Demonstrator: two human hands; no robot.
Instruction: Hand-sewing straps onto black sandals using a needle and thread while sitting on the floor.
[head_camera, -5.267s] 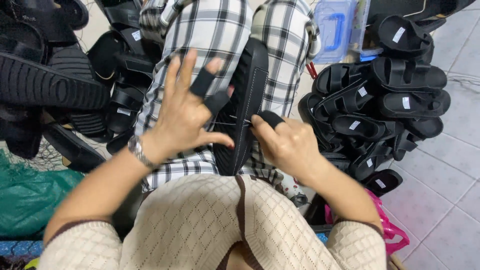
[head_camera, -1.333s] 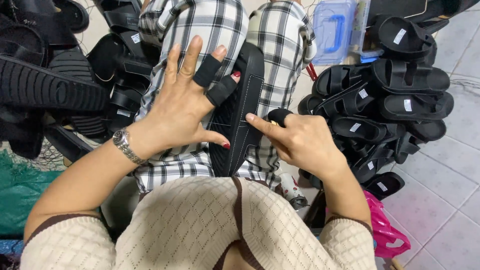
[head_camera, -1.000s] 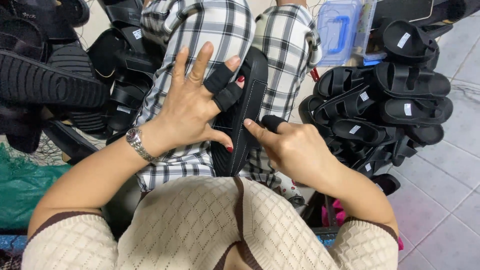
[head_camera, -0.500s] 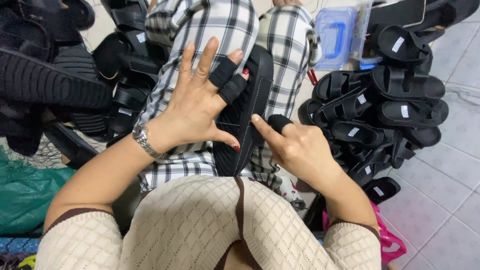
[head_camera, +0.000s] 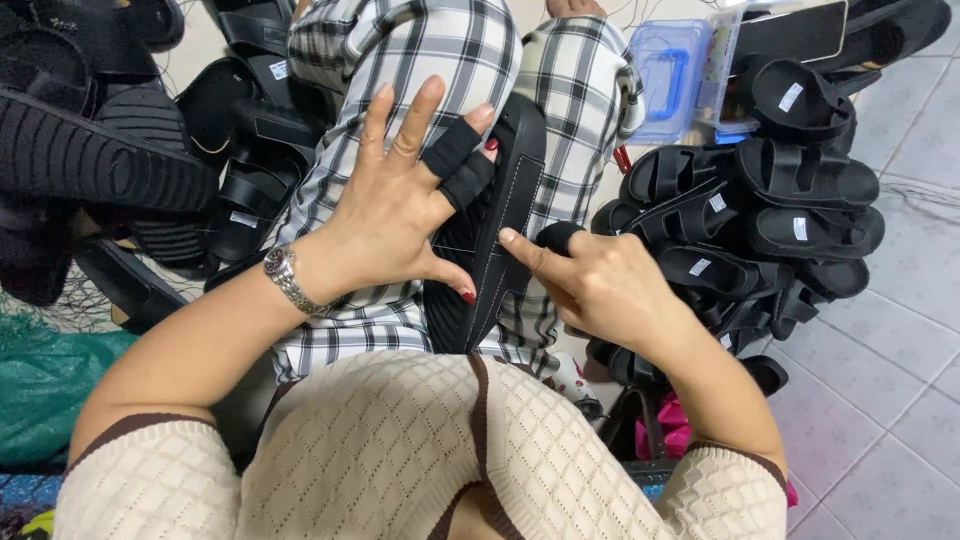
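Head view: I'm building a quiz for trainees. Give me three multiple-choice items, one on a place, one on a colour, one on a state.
1. Where does the sandal lie?
A. on the person's lap
B. on the tile floor
C. in the blue box

2. What colour are the stacked sandals?
A. white
B. black
C. red

3. How is the left hand?
A. clenched in a fist
B. out of view
C. fingers spread, flat on the sandal

A: it rests between the checked trouser legs.
B: every one in the pile is black.
C: the fingers fan out, while the right hand points its forefinger at the sandal's stitching.
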